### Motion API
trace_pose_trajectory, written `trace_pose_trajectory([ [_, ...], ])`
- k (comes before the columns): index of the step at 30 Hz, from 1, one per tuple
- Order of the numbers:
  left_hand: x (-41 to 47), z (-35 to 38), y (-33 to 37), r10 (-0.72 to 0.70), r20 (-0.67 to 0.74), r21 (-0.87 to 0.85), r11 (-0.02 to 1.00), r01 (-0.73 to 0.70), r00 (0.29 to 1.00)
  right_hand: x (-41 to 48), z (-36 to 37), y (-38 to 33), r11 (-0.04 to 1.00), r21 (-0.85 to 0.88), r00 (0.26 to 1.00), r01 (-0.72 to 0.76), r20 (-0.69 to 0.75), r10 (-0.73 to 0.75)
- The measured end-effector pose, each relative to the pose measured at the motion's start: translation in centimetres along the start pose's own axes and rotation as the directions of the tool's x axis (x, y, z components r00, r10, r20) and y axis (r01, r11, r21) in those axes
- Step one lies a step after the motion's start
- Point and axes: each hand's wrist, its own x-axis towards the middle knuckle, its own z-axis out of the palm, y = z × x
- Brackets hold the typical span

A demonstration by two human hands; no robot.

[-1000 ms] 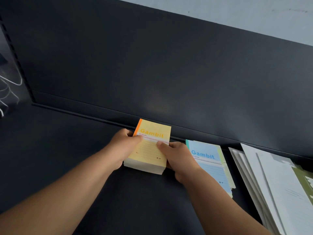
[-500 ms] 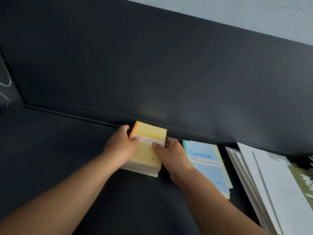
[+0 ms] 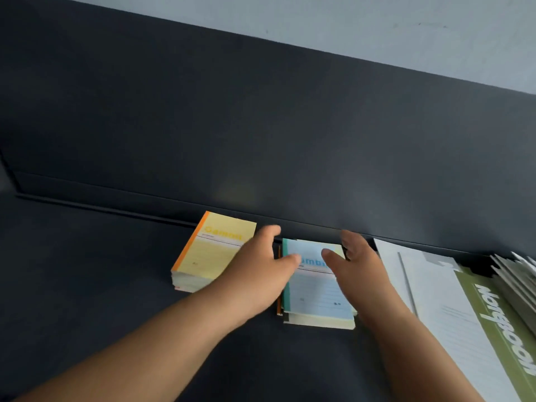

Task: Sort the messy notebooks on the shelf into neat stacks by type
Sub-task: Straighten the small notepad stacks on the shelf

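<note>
A stack of small yellow Gambit notebooks [image 3: 214, 252] with an orange spine lies on the dark shelf [image 3: 87, 285] against the back panel, with no hand on it. To its right is a pile topped by a blue Gambit notebook [image 3: 316, 291], with yellow and orange edges showing beneath. My left hand [image 3: 261, 268] reaches over the pile's left edge, thumb on the blue cover. My right hand [image 3: 356, 265] comes in at the pile's right side, fingers spread and thumb over the cover. Neither hand plainly grips anything; the picture is blurred.
Large white and grey notebooks [image 3: 435, 309] fan out to the right, with a green-covered one [image 3: 504, 329] on top and more edges [image 3: 519, 274] at the far right. The shelf's dark back panel [image 3: 261, 126] rises just behind the piles.
Both hands have let go of the yellow stack, which stays against the back panel, and have moved right onto the blue-topped pile. The view has shifted right too.
</note>
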Motion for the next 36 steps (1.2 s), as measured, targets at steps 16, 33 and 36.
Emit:
trace_pose_trajectory([
  [16,2.5,8.2,-1.6,-0.389,-0.030,0.145,0.910,0.389,0.921,-0.9,-1.1,4.8,0.992,-0.117,0.970,-0.049,0.231,0.075],
  [33,1.3,5.7,-1.5,-0.456,0.051,-0.407,0.803,0.435,0.889,-0.9,-2.5,6.8,0.954,0.258,0.925,-0.150,0.378,0.044],
  [36,0.3,5.3,-1.1,-0.303,0.116,-0.387,0.863,0.324,0.946,-0.7,-3.6,6.6,0.867,0.450,0.907,-0.212,0.422,0.003],
])
